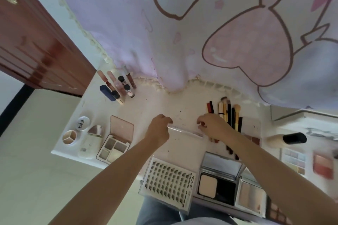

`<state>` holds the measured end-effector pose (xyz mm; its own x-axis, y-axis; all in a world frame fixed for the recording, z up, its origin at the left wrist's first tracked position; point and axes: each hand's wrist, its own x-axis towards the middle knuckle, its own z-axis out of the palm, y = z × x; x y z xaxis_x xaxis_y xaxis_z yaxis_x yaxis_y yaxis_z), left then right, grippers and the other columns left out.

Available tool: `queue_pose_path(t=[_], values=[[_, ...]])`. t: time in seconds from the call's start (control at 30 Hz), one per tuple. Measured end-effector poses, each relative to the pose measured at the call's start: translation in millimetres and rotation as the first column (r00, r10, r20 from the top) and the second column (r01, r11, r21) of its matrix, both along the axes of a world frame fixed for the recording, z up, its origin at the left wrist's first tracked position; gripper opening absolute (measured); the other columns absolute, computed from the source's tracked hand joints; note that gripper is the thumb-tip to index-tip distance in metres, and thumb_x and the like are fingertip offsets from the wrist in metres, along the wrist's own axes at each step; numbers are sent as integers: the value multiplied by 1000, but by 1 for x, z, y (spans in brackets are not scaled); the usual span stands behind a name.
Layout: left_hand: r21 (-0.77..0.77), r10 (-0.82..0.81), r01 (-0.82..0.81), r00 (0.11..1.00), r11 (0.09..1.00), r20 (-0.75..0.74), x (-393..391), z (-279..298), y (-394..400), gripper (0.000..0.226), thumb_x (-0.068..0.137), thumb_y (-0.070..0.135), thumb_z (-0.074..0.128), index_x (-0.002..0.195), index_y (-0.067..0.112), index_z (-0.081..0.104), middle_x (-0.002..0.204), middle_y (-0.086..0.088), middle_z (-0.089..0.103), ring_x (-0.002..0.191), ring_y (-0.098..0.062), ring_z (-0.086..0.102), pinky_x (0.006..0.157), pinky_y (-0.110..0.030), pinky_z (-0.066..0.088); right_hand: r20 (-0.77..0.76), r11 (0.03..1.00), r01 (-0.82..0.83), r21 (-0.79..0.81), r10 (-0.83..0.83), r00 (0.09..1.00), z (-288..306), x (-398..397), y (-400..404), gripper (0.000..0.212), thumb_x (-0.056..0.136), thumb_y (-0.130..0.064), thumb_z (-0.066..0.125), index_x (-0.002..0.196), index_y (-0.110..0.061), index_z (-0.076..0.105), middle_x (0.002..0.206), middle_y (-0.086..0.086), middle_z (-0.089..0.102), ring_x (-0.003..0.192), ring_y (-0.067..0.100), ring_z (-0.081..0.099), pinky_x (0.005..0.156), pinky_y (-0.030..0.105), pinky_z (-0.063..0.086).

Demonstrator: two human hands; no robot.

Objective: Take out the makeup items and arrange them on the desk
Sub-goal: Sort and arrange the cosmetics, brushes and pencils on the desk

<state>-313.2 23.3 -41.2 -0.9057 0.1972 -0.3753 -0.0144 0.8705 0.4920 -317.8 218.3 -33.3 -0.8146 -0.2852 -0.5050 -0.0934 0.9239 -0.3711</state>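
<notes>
At the counter's (161, 104) left edge lie a round white lid printed "plpl" (82, 123), a three-part pot (69, 137) and an open eyeshadow palette (115, 141); tubes and lip glosses (119, 86) stand behind. The left hand (159, 129) pinches one end of a clear, thin plastic case (184, 132) with curled fingers; the right hand (214, 127) curls over its other end — its grip is partly hidden. A bare strip of counter lies beyond the case. Nearer, a lash tray marked "XOYO" (168, 182) and a powder compact (217, 184) overhang the front edge — brushes (228, 111) lie right.
</notes>
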Motion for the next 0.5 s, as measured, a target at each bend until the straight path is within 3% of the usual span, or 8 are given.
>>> queue_pose_path(t=[0.1,0.23,0.37,0.5], values=[[6,15,-15,1000,1000,-12,3,2,-9,35,86,-7,43,114,5,59,118,-13,52,110,-26,51,89,-26,39,110,995,-98,-22,100,989,3,-12,-4,35,87,-28,57,117,-10,54,109,8,58,91,19,52,67,21,37],[-15,1,-2,1000,1000,-16,5,2,-13,37,81,-15,38,105,1,61,110,-15,52,101,-28,54,81,-27,40,219,959,-274,72,253,942,-1,-19,-14,36,82,-32,62,110,-11,53,98,5,53,81,15,44,53,20,29],[-26,18,-19,1000,999,-12,3,0,-12,36,81,-15,38,104,0,61,99,-12,49,98,-28,53,78,-25,39,123,932,-343,118,329,936,-3,-23,-19,19,86,-21,53,97,-7,57,92,7,53,76,14,43,50,18,26],[-13,87,-87,996,996,-33,-6,-3,-10,35,82,-14,38,102,-1,62,92,-3,40,98,-28,53,77,-22,37,4,959,-262,112,263,965,6,-26,-13,19,87,-19,49,95,-5,58,84,3,46,72,16,45,50,20,28]])
